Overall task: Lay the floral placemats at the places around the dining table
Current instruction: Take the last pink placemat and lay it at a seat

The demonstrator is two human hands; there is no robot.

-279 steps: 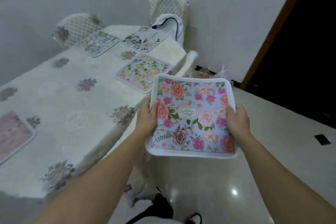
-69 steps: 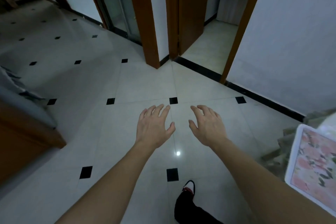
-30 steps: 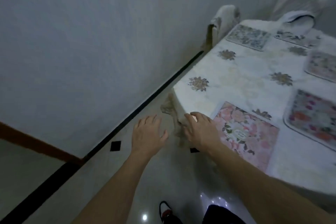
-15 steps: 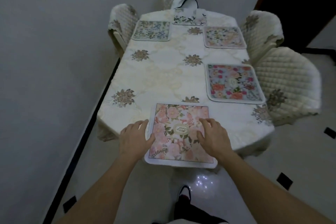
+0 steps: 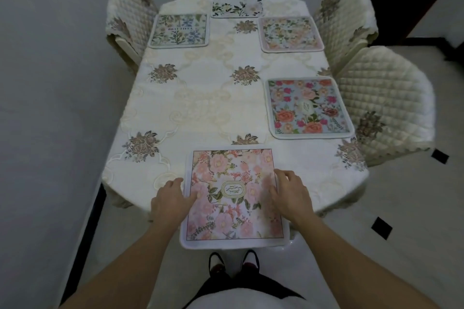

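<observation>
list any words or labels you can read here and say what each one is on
"BEAUTIFUL" is printed across the middle of the blue and green placemat at the far left place.
The oval badge on the pink placemat between the two hands holds a few capital letters, too stylised to read with confidence.
The white oval label on the blue rose placemat carries script too small and blurred to read.
The far end placemat and the peach placemat show no readable text.
</observation>
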